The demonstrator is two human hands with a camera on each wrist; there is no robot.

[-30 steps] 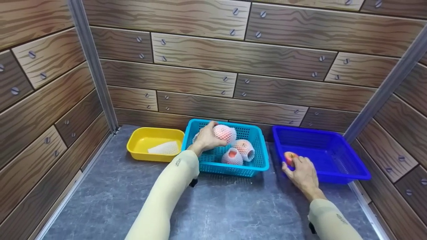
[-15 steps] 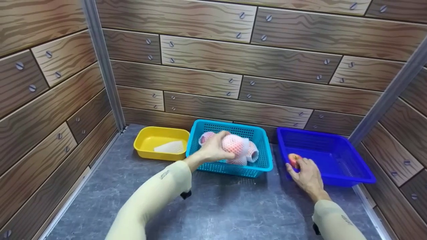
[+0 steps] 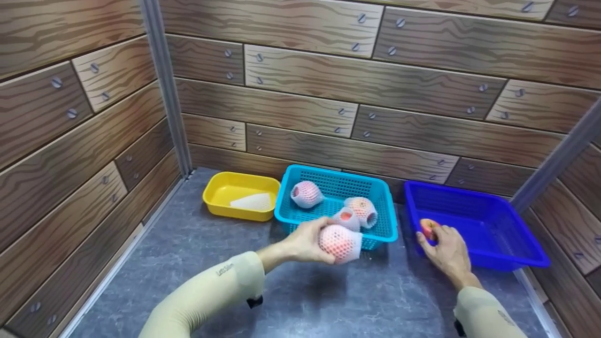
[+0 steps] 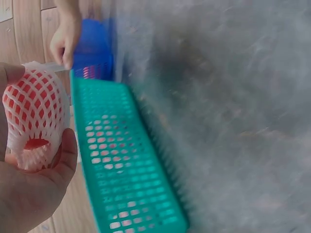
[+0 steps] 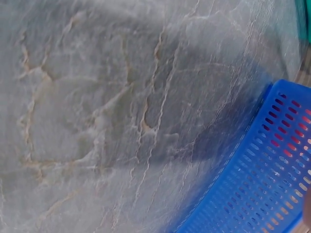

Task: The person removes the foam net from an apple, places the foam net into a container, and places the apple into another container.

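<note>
My left hand grips an apple in a white foam net, held above the front rim of the turquoise basket. The left wrist view shows the fingers curled round this netted apple, with red skin showing through the mesh. Inside the turquoise basket sit more netted fruits: one at the left and two together at the right, one of them partly overlapped. My right hand reaches over the front left rim of the blue basket, its thumb and fingers round a bare red-yellow apple.
A yellow tray at the left holds a flat white foam net. Wood-patterned walls enclose the back and both sides. All three containers stand in a row on the grey marbled surface, near the back wall.
My left hand has lifted the netted apple out of the turquoise basket, toward me and rightward, uncovering another at the left. My right hand keeps its place on the bare apple. The head view has shifted.
</note>
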